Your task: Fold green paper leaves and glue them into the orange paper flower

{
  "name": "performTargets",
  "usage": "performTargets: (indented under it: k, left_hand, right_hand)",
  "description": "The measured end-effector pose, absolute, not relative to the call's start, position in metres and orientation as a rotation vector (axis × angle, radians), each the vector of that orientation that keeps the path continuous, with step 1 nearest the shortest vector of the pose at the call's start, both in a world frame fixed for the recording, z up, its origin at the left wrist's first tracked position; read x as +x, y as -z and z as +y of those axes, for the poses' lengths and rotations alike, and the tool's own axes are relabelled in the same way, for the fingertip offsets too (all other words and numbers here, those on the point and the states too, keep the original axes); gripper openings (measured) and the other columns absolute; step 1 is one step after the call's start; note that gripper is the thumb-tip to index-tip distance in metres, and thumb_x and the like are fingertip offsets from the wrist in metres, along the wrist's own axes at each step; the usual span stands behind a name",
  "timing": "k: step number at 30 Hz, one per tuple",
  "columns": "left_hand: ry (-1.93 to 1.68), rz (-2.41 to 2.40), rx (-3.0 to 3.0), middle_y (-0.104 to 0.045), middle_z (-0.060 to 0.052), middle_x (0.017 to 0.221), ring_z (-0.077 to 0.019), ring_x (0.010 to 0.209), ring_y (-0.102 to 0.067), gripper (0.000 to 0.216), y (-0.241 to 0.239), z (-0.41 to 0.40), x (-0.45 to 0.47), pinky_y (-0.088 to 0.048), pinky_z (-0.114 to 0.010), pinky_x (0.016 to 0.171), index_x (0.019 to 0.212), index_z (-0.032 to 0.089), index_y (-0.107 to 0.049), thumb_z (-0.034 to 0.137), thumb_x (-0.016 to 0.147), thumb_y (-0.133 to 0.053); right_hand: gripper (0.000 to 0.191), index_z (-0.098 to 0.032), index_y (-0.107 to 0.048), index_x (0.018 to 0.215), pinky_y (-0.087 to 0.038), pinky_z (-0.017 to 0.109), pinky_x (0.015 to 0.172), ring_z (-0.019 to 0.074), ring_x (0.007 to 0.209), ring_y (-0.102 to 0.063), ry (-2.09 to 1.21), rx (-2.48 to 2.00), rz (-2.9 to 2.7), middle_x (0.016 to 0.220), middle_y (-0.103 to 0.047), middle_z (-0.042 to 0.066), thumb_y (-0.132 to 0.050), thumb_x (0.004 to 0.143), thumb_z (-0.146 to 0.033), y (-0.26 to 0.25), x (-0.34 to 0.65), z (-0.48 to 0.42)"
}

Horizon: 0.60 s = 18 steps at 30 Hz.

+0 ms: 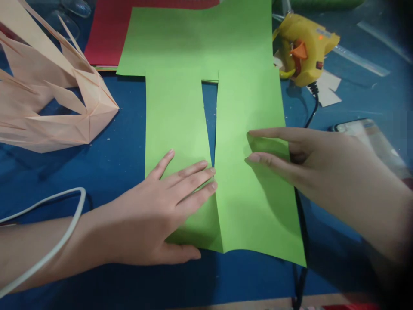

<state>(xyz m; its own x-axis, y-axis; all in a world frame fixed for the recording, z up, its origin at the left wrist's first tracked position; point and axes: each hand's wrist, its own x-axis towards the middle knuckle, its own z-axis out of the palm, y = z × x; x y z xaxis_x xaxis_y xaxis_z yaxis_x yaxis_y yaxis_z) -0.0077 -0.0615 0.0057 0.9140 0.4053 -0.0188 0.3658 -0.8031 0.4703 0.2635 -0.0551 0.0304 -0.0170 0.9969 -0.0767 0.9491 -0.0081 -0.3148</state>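
Two green paper sheets lie side by side in front of me, overlapping the edge of another green sheet [167, 38] behind them. On the left sheet [176, 112] my left hand [174, 198] rests flat, fingers spread, with the fingertips at the seam where the two sheets meet. A narrow wedge of blue table shows between the sheets farther back. Over the right sheet [248, 107] is my right hand [300, 155], its thumb and index finger apart, the tips at the paper's surface. Its other fingers are mostly hidden.
A folded peach paper model [87, 112] stands at the left. Red paper [108, 34] lies at the back. On the right are a yellow glue gun [303, 47] with a black cord, white paper scraps [327, 88] and a phone [371, 133]. A white cable [75, 215] crosses my left forearm.
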Motion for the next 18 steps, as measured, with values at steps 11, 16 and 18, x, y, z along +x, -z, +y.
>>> performTargets:
  k: [11, 16, 18]
  left_hand:
    - [0.032, 0.566, 2.613, -0.045, -0.022, 0.156, -0.0399, 0.15, -0.031, 0.066, -0.018, -0.061, -0.004, -0.011, -0.075, 0.118, 0.145, 0.018, -0.051, 0.048, 0.089, -0.069]
    - [0.022, 0.502, 2.602, -0.046, -0.021, 0.156, -0.0424, 0.151, -0.027, 0.062, -0.02, -0.058, -0.006, -0.008, -0.08, 0.115, 0.144, 0.022, -0.053, 0.044, 0.089, -0.071]
    - [-0.019, 0.471, 2.578, -0.049, -0.022, 0.154, -0.0417, 0.149, -0.032, 0.061, -0.018, -0.057, -0.007, -0.004, -0.079, 0.116, 0.145, 0.019, -0.052, 0.04, 0.09, -0.07]
  right_hand:
    - [0.047, -0.025, -0.078, 0.117, -0.01, 0.024, 0.032, 0.0078, 0.025, -0.024, -0.521, -2.079, -2.142, 0.026, -0.027, -0.015, -0.09, 0.072, -0.033, -0.032, 0.276, -0.054]
    - [0.045, -0.026, -0.078, 0.117, -0.011, 0.024, 0.031, 0.0091, 0.025, -0.024, -0.532, -2.022, -2.143, 0.027, -0.027, -0.013, -0.084, 0.077, -0.045, -0.028, 0.28, -0.056]
    - [0.049, -0.029, -0.076, 0.121, -0.012, 0.024, 0.031, 0.0101, 0.026, -0.024, -0.568, -1.982, -2.161, 0.029, -0.028, -0.013, -0.081, 0.077, -0.051, -0.027, 0.283, -0.057]
